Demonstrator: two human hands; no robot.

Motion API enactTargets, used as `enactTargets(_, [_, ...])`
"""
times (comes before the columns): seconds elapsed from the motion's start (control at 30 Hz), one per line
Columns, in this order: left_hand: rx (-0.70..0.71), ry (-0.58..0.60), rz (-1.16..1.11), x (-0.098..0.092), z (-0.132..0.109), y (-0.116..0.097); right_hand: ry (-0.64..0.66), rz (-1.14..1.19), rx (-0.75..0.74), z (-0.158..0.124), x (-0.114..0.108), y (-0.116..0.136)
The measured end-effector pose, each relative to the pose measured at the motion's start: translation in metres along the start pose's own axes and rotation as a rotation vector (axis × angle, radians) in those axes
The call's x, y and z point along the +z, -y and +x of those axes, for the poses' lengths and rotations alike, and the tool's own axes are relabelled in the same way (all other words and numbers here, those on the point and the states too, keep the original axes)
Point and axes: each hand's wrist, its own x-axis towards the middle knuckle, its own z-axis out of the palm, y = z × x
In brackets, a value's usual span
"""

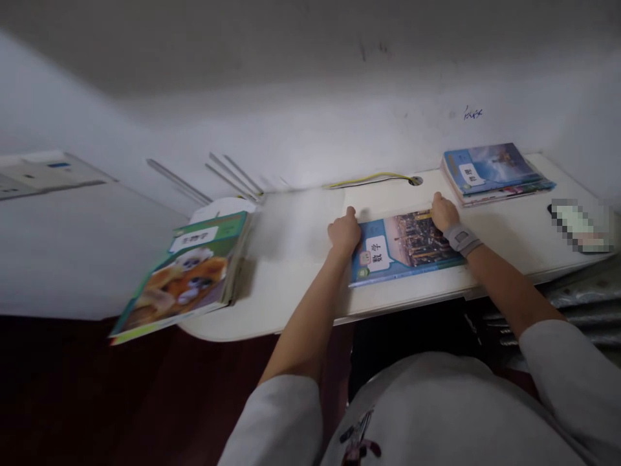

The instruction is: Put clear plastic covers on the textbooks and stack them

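A blue textbook [407, 246] with a night city picture on its cover lies on the narrow white desk [291, 294] in front of me. My left hand [344, 233] has its fingers closed on the book's left edge. On the opposite edge, near the far corner, my right hand [445, 212] grips the same book; a grey band circles that wrist. What looks like a clear, shiny sheet [301, 220] spreads on the desk left of my left hand, its outline hard to make out.
A stack of green textbooks [194, 272] overhangs the desk's left end. Blue textbooks [492, 169] are piled at the back right. A phone-shaped object [579, 225], blurred out, lies far right. A yellow cable [373, 177] runs along the wall into a desk hole.
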Motion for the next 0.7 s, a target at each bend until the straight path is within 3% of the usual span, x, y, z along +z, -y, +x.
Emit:
enactTargets(0.13, [0.162,-0.027,0.031,-0.016,-0.028,-0.022,0.002,0.025,0.022,0.002,0.000,-0.004])
enactTargets(0.23, [0.280,0.058,0.033,-0.015,-0.050,-0.037,0.007,0.043,0.055,0.003,-0.002,-0.006])
enactTargets(0.33, [0.263,0.162,0.000,0.002,-0.063,-0.041,0.016,0.045,0.088,0.003,-0.005,-0.009])
enactTargets(0.5, [0.205,0.006,0.012,0.031,-0.080,-0.038,0.026,0.022,0.047,0.003,-0.006,-0.013])
enactTargets(0.7, [0.193,0.006,0.046,0.028,-0.087,-0.047,0.050,0.045,-0.021,0.006,-0.002,-0.013])
